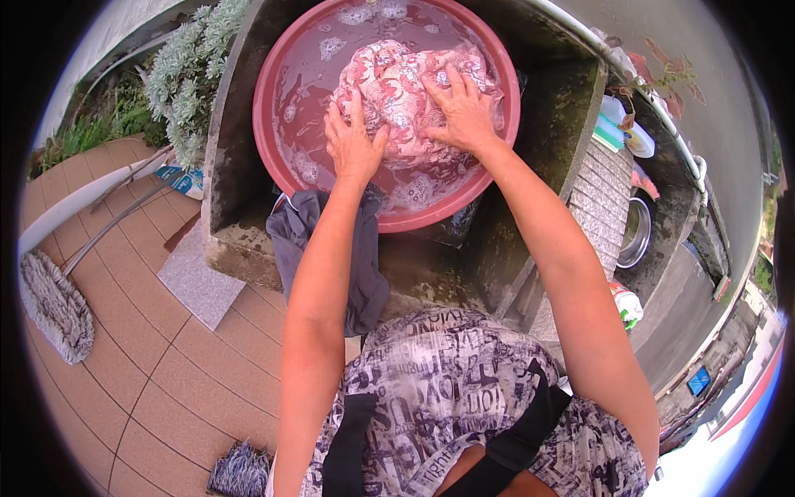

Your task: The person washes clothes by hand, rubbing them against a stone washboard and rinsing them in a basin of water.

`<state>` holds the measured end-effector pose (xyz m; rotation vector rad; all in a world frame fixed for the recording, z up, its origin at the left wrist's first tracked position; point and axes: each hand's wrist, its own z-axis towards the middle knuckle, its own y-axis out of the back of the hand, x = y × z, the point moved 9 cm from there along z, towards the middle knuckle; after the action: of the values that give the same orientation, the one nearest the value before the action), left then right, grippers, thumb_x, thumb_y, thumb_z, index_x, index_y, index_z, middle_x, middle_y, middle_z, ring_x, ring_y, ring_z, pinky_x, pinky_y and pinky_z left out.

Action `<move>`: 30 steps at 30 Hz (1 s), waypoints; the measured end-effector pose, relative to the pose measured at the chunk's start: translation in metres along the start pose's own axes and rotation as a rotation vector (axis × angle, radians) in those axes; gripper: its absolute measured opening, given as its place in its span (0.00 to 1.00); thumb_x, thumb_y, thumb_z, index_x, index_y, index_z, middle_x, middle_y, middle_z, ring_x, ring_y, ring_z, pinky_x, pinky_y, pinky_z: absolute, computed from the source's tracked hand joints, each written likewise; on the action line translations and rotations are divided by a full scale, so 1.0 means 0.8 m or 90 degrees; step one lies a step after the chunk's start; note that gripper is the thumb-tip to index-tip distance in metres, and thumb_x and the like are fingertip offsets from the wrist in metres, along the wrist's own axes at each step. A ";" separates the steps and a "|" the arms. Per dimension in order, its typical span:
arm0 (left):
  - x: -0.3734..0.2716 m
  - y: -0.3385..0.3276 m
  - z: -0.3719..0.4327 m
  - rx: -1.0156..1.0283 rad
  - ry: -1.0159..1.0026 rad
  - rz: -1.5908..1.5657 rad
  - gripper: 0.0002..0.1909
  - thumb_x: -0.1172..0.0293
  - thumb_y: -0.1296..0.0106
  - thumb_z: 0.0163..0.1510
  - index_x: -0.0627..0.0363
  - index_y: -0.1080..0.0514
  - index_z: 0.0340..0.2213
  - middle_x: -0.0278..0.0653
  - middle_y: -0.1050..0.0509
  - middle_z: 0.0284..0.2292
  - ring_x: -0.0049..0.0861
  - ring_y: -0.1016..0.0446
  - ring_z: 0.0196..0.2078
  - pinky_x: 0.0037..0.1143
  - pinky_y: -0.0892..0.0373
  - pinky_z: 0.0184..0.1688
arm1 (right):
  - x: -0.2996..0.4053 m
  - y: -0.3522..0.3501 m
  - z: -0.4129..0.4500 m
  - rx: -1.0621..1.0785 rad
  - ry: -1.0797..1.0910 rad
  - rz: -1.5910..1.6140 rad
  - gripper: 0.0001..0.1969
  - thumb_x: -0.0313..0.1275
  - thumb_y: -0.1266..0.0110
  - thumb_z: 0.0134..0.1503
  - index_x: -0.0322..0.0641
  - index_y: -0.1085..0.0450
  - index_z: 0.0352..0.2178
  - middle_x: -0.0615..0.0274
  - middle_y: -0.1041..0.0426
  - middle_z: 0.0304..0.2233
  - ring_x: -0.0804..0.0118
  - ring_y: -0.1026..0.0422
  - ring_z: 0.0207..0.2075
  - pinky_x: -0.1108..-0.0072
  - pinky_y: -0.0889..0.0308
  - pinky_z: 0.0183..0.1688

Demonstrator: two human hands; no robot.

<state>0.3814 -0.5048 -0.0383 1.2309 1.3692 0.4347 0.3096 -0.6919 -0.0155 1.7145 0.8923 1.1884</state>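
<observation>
A bunched pink and white flower-printed cloth (397,105) lies partly above the soapy water (298,81) in a round red plastic basin (264,124). My left hand (355,143) rests on the near left side of the cloth, its fingers spread. Across the right part of the cloth my right hand (459,115) is laid flat, with fingers and thumb apart. Neither hand grips the fabric. What lies beneath the cloth is hidden. Patches of foam (416,192) float around it.
The basin stands inside a concrete sink (217,155). A dark grey garment (366,292) hangs over its front edge. To the right are a ribbed stone washboard (599,199), a brush (608,133) and a metal bowl (636,233). A mop (56,304) lies on the tiled floor (186,385) at left.
</observation>
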 end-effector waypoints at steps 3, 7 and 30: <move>-0.011 -0.030 -0.008 0.084 -0.007 0.182 0.45 0.54 0.44 0.50 0.34 0.56 0.64 0.55 0.49 0.60 0.55 0.47 0.61 0.48 0.39 0.54 | 0.008 -0.056 0.012 0.125 0.011 -0.033 0.38 0.42 0.35 0.38 0.54 0.36 0.54 0.50 0.51 0.63 0.42 0.52 0.62 0.47 0.46 0.52; -0.026 -0.066 -0.014 0.185 0.001 0.186 0.42 0.55 0.45 0.51 0.34 0.54 0.63 0.54 0.47 0.60 0.55 0.42 0.58 0.43 0.36 0.53 | -0.052 -0.154 0.005 0.118 -0.005 0.052 0.29 0.38 0.39 0.39 0.41 0.32 0.46 0.45 0.31 0.49 0.45 0.34 0.52 0.60 0.36 0.48; -0.459 -0.126 -0.172 0.963 0.193 -1.208 0.14 0.69 0.56 0.58 0.67 0.28 0.40 0.45 0.23 0.37 0.30 0.23 0.39 0.32 0.26 0.43 | -0.268 0.173 -0.363 -0.480 -0.130 1.319 0.35 0.45 0.47 0.53 0.28 0.42 0.55 0.43 0.33 0.51 0.50 0.30 0.50 0.62 0.35 0.55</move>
<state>0.1307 -0.7952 0.0909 0.2260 2.4549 -2.0726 -0.0179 -0.8664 0.0928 1.5871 -1.8294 1.9064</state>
